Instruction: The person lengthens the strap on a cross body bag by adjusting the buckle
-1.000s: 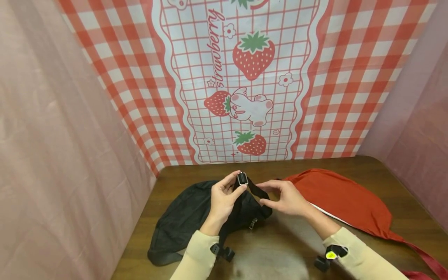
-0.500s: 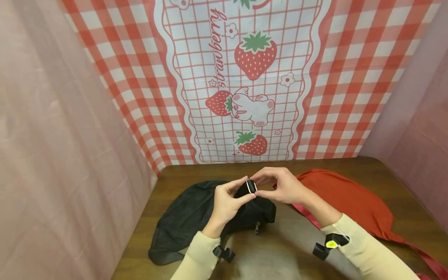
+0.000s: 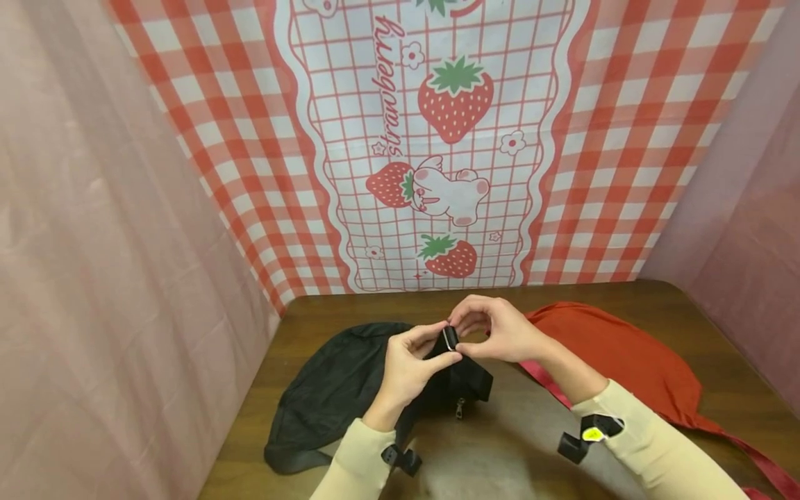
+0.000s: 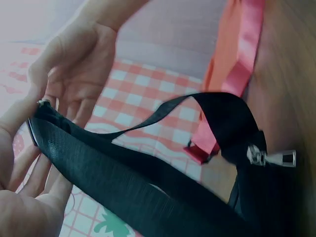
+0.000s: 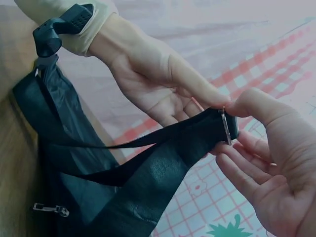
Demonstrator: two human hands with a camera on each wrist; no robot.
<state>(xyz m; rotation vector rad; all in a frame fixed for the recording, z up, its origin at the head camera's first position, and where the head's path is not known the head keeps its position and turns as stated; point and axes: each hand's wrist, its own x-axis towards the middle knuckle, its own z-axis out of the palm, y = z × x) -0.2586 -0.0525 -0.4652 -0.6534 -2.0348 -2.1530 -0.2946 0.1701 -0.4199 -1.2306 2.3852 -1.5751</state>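
A black waist bag [image 3: 331, 389] lies on the table, its strap lifted toward me. In the head view my left hand [image 3: 406, 364] pinches the metal strap slider [image 3: 450, 338] between thumb and fingers. My right hand [image 3: 503, 332] pinches the same slider and the strap loop from the other side. Seen from the right wrist, the slider [image 5: 225, 127] stands on edge with the black strap [image 5: 173, 163] threaded through it, and both thumbs meet near its upper end. Through the left wrist view the wide strap [image 4: 94, 163] runs down to the bag.
A red bag [image 3: 612, 354] lies to the right, with a pinkish-red strap [image 3: 759, 455] trailing off its lower corner. A zipper pull [image 3: 460, 408] hangs from the black bag. Behind the wooden table [image 3: 500, 444] hangs a strawberry-patterned cloth [image 3: 456, 104].
My right hand has moved up and left from the loose strap to the slider. The left hand has shifted slightly right, and the slider has turned more edge-on.
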